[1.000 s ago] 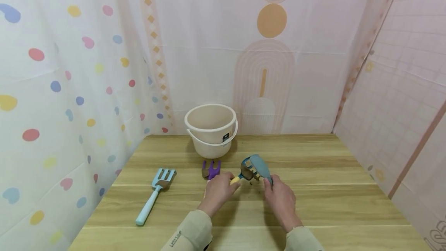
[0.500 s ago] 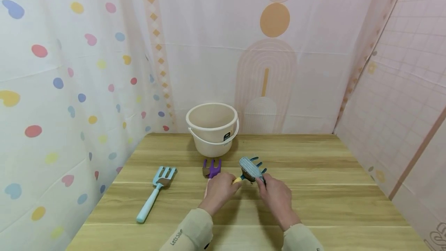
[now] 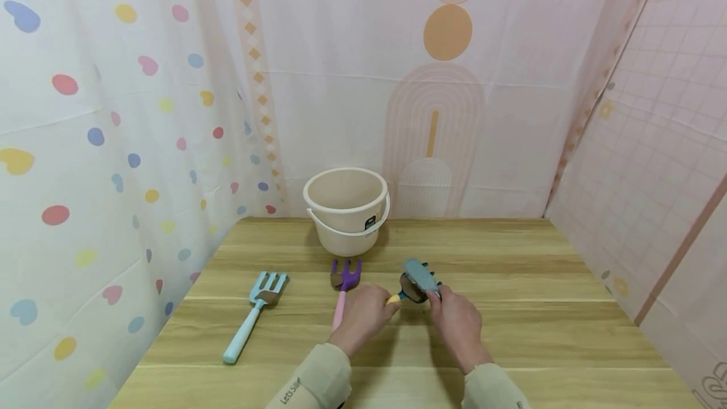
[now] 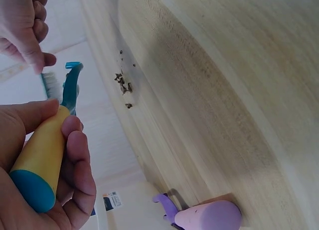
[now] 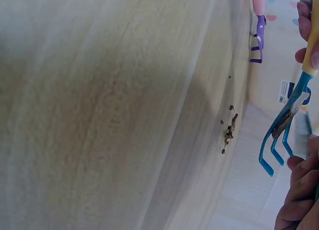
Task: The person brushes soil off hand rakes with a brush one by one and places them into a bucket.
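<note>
My left hand (image 3: 366,315) grips the yellow handle of a small garden rake (image 4: 42,152) with curved blue tines. Brown soil is caked on the rake's head. In my right hand (image 3: 459,322) is a pale blue brush (image 3: 421,275); its bristles, seen from the left wrist, face the rake's head. From the head view the brush lies over the tines and partly hides them. Both tools are held above the wooden table (image 3: 545,333). Below them, dark crumbs of soil (image 4: 123,85) lie on the wood.
A cream bucket (image 3: 343,232) with its handle down stands at the back. In front of it lies a purple fork with a pink handle (image 3: 339,309), close by my left hand. Farther left is a light blue fork (image 3: 245,328) with brown soil on it. Curtains surround the table's back and sides.
The brush swept left across the rake's head, then shifted back right. My left hand has moved slightly right with the rake, uncovering more of the pink handle.
</note>
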### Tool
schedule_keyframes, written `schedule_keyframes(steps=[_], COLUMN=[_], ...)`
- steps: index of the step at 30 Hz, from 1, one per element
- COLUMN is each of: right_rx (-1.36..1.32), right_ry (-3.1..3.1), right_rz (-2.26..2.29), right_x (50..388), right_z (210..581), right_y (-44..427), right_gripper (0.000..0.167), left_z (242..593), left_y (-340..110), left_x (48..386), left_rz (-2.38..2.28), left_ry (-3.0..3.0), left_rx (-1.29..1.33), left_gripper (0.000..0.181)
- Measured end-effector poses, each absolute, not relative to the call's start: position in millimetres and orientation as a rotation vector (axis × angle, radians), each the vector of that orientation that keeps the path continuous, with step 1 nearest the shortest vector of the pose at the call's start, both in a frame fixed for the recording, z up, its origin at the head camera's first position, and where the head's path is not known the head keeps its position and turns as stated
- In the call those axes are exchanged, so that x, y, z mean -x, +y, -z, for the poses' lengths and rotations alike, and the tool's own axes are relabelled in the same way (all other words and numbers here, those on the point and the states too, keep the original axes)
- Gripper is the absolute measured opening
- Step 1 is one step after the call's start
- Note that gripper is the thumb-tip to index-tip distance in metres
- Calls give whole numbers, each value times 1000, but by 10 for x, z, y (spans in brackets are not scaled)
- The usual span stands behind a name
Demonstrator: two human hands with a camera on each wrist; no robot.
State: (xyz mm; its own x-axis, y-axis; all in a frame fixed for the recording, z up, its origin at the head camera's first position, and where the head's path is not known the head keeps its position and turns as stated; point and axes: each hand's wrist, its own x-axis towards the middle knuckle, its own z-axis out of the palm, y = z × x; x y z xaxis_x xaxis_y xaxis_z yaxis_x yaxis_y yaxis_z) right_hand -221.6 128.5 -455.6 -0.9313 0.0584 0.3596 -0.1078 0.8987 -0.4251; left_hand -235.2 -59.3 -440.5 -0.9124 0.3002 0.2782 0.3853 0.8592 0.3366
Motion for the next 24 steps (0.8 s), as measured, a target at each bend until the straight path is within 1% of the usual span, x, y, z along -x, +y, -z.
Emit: schedule_keyframes(steps=[8, 16, 24], right_rx=[-195, -59, -55], right_ry=[-2647, -2712, -2709], right_rz=[-617, -625, -691], right_x=[2187, 2218, 2213], right_z=[4612, 4643, 4630], right_y=[1233, 1281, 1310], right_gripper=[24, 24, 23], left_z=[4423, 4415, 4423], left_y=[-613, -603, -616], left_x=[2351, 2327, 2312], left_rz=[608, 554, 597], left_ry=[-2805, -2822, -2855], left_rx=[528, 561, 549], left_gripper=[37, 40, 38])
